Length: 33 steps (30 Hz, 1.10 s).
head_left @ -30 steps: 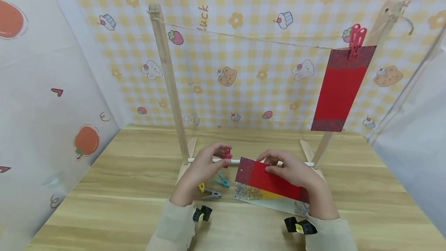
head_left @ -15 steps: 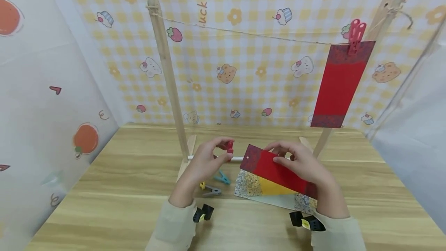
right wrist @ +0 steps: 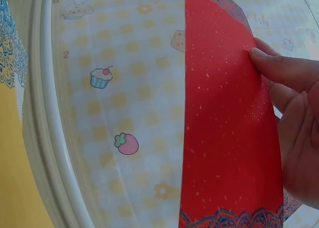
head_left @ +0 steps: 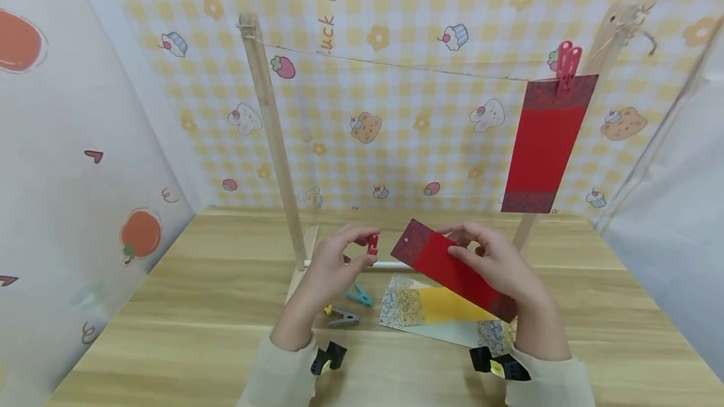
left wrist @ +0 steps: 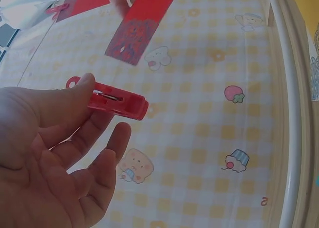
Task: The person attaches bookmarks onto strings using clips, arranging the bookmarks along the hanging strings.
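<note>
My left hand [head_left: 339, 269] pinches a red clothespin [left wrist: 119, 99] between thumb and forefinger, its other fingers loosely bent in the left wrist view. Opposite it, my right hand [head_left: 492, 262] grips the long edge of a red paper strip [head_left: 452, 265] with dark patterned ends. That strip slants up to the left, its small punched hole near the upper end. Between clothespin and strip there is a gap. Behind, a second red strip [head_left: 545, 143] hangs from a string [head_left: 396, 67], with red clothespins [head_left: 567, 68] at its top edge.
Under the right hand, a yellow strip [head_left: 447, 304] lies over a pale patterned one [head_left: 435, 331]. Teal [head_left: 359, 296] and grey clothespins [head_left: 342, 317] lie left of them, beside a small yellow piece [head_left: 328, 309]. Wooden posts [head_left: 271, 137] hold the string; a white rod [head_left: 390, 264] runs low between them.
My right hand has raised the red strip off the pile and tilted it more steeply, exposing more of the yellow strip. The left hand keeps the clothespin, turned slightly.
</note>
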Each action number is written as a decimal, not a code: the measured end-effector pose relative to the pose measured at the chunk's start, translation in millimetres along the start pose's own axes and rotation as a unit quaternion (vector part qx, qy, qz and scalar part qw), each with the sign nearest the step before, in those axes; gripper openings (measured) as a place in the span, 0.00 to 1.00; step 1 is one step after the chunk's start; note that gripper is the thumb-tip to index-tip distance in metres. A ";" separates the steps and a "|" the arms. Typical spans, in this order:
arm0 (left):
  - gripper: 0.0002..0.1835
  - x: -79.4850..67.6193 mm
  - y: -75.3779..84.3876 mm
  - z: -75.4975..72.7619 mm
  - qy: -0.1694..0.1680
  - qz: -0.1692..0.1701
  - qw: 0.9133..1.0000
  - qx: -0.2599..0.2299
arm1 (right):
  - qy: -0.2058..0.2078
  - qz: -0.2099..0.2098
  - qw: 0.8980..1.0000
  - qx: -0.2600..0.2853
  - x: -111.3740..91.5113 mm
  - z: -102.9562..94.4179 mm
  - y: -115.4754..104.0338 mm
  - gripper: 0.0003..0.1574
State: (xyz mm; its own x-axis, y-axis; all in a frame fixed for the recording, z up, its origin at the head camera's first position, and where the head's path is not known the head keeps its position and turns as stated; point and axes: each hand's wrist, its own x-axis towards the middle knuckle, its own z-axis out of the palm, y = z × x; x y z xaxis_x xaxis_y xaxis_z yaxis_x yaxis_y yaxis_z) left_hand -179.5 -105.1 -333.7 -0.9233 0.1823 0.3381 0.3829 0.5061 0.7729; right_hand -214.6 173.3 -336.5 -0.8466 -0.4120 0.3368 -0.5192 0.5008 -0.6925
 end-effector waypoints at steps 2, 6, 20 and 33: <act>0.22 -0.1 0.5 2.3 0.006 -0.003 1.000 -0.004 | 0.009 0.010 1.000 0.003 -0.8 -0.3 -0.7 0.19; 0.22 -2.8 0.4 4.9 0.017 -0.007 1.000 -0.009 | 0.023 0.018 1.000 0.003 -4.0 0.4 -1.4 0.19; 0.22 3.2 -0.3 4.0 0.051 0.012 0.997 -0.061 | 0.130 -0.004 0.990 0.046 -0.3 0.7 -1.7 0.18; 0.22 23.5 11.6 3.6 0.085 0.050 0.994 -0.047 | 0.212 0.000 0.970 0.123 4.1 7.7 -11.8 0.19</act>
State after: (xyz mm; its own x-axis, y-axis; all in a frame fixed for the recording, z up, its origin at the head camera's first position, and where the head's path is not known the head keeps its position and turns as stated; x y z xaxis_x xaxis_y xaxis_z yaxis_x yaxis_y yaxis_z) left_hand -196.9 -91.9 -318.7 -0.8654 0.0793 0.4948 0.4808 0.4100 0.7751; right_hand -211.1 159.9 -331.8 -0.8453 -0.0363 0.5331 -0.5203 0.2830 -0.8057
